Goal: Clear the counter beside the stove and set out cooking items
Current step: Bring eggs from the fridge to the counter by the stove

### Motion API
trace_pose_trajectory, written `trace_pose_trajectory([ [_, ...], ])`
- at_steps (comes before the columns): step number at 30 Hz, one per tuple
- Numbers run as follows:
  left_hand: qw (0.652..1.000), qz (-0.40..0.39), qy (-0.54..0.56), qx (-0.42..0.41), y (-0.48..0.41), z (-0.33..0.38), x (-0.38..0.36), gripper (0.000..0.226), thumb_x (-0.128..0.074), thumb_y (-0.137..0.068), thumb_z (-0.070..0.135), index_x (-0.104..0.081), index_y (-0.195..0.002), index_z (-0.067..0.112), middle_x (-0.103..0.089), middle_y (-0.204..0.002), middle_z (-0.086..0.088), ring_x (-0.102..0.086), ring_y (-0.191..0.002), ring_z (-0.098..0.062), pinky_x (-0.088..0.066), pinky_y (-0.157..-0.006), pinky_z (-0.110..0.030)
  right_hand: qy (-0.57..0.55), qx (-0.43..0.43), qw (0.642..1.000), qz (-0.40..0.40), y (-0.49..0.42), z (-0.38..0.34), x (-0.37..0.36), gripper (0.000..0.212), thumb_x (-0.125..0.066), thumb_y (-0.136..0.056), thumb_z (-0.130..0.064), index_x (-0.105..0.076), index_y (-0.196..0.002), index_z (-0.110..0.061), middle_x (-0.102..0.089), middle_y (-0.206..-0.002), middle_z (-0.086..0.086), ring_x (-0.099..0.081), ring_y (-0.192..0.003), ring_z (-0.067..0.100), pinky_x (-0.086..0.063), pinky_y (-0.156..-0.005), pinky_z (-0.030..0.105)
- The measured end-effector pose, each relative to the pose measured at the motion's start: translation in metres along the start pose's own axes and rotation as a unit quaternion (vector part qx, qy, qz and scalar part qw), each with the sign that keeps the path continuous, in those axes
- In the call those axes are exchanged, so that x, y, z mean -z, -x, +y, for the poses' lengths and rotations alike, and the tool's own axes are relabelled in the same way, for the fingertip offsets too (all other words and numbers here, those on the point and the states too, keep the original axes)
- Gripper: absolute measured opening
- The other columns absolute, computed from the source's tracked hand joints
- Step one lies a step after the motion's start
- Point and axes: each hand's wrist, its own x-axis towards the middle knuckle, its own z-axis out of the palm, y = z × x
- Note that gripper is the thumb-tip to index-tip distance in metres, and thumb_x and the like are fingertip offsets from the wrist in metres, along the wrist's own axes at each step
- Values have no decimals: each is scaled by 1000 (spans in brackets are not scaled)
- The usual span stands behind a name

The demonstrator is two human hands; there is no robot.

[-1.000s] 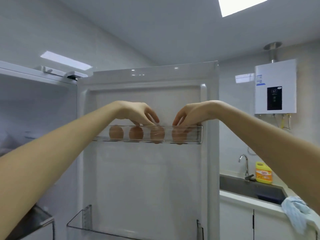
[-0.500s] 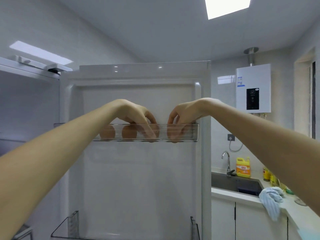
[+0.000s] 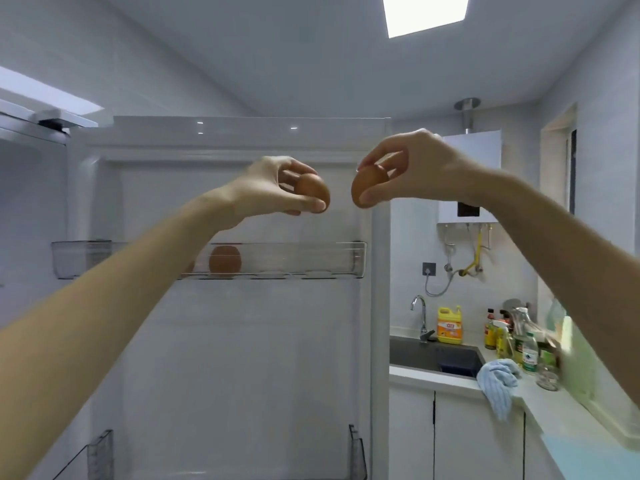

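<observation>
- Eggs are the items in hand: the left hand (image 3: pixel 277 192) pinches one brown egg (image 3: pixel 313 188) between thumb and fingertips, grip clamped on the shell. The right hand (image 3: pixel 415 168) holds a second egg (image 3: pixel 367 187) the same way, grip likewise closed round it.
- Both eggs hang in the air above the clear door shelf (image 3: pixel 346 259) of the open fridge door (image 3: pixel 242 358), near each other but apart. A third egg (image 3: pixel 225 259) sits in that shelf, just beside the left forearm.
- The step appears to be carrying these eggs over to the tabletop (image 3: pixel 540 393) on the right; the stove itself is not in view.
- Pressure should be light and spread over several fingertips, and the two shells should be kept from knocking together on the turn.
- A blue cloth (image 3: pixel 498 382) droops over the tabletop edge beside the sink (image 3: pixel 433 355), and bottles (image 3: pixel 519 341) crowd the back, so a bare patch is the place to aim for.
- Eggs roll, so they are best laid down gently against something that stops them.
- With both hands full, the door probably needs an elbow to close.
</observation>
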Motion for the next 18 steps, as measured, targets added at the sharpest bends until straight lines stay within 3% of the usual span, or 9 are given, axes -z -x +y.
trace_pose_trajectory([
  [3,998,13,49,-41,-7,23,-29,51,-82,-71,14,-60,-117,14,-66,-101,-1,-67,-83,-9,-59,-74,-24,44,-1,998,54,24,21,24,45,-84,-61,-41,-67,-101,-29,-71,-95,-7,-68,-80,5,-54,-74,22],
  [5,996,-1,68,-61,-12,37,-55,51,-82,-71,14,-60,-117,13,-66,-99,-1,-67,-82,-9,-59,-74,-24,49,-11,995,89,44,39,39,47,-85,-60,-40,-68,-102,-26,-71,-95,-6,-68,-79,5,-56,-77,25],
  [11,989,-54,94,-106,-33,79,-161,51,-83,-70,17,-61,-115,13,-62,-102,-2,-66,-81,-11,-59,-73,-26,100,-51,981,161,120,100,88,46,-85,-66,-32,-67,-107,-19,-70,-94,-2,-66,-79,1,-50,-69,5],
  [18,967,-128,123,-180,-41,142,-308,53,-81,-71,22,-58,-118,16,-58,-96,10,-61,-82,-3,-51,-69,-7,186,-139,958,170,230,170,164,52,-83,-69,-35,-63,-114,-18,-64,-101,-6,-59,-77,-3,-45,-64,0],
])
